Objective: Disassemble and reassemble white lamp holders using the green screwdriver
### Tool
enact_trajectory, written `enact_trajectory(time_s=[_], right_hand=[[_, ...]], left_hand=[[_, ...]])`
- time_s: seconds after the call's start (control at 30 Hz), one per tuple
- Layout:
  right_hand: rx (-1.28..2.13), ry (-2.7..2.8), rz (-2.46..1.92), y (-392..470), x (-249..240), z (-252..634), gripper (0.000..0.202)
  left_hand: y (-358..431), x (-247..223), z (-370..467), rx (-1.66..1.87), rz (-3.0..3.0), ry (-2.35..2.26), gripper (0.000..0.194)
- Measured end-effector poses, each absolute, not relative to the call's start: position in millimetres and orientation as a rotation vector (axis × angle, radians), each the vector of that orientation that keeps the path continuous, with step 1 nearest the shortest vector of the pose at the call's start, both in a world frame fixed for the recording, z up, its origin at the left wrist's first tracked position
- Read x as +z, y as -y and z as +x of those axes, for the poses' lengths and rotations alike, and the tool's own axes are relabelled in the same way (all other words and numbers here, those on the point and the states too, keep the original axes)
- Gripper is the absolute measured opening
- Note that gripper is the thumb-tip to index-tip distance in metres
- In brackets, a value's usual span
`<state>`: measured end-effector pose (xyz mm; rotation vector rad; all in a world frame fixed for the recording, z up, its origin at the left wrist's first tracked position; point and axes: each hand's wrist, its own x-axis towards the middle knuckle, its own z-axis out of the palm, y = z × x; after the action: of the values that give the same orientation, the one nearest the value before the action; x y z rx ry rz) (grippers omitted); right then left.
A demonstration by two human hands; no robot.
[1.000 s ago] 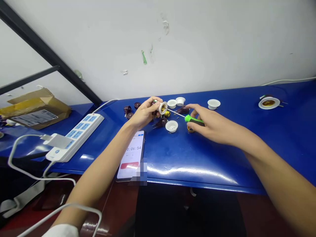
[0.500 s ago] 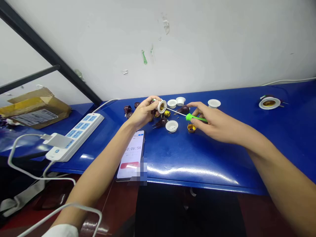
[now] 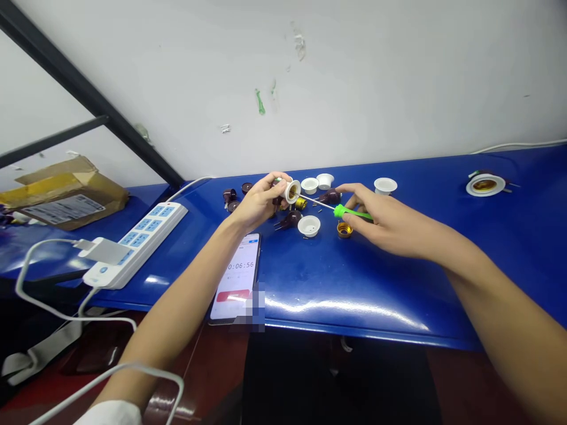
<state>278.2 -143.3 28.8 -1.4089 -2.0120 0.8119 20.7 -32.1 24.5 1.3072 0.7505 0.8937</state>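
My left hand (image 3: 262,199) is closed around a lamp socket (image 3: 293,192), its white rim and brass-coloured threaded inside facing right. In my right hand (image 3: 376,219) is a screwdriver (image 3: 342,211) with a green and black handle. Its shaft runs left, and the tip goes into the socket's opening, where I cannot see it. Below the socket lie a dark brown plug base (image 3: 291,219) with two pins and a white ring-shaped cap (image 3: 309,225). A loose brass threaded shell (image 3: 344,229) sits just under my right hand.
More white caps (image 3: 325,180) and brown parts (image 3: 229,195) lie towards the wall. A phone (image 3: 236,280) showing a timer is at the front edge. To the left are a power strip (image 3: 140,245) and a cardboard box (image 3: 66,195). Far right sits another socket (image 3: 485,185).
Almost nothing differs. The whole view has shifted very slightly, while both hands keep the socket and the screwdriver in the same position.
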Motion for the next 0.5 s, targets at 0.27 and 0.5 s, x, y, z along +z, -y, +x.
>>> enact_trajectory(time_s=[0.27,0.5], right_hand=[[0.802,2.016,-1.378,143.0,27.2,278.4,0.041],[0.797,2.017,-1.398,143.7,30.6,276.4,0.044]], left_hand=[[31.2,22.1,19.5,0.893,1.327,-0.741,0.044],[32.4,22.3,20.3,0.879,1.35,-0.779,0.039]])
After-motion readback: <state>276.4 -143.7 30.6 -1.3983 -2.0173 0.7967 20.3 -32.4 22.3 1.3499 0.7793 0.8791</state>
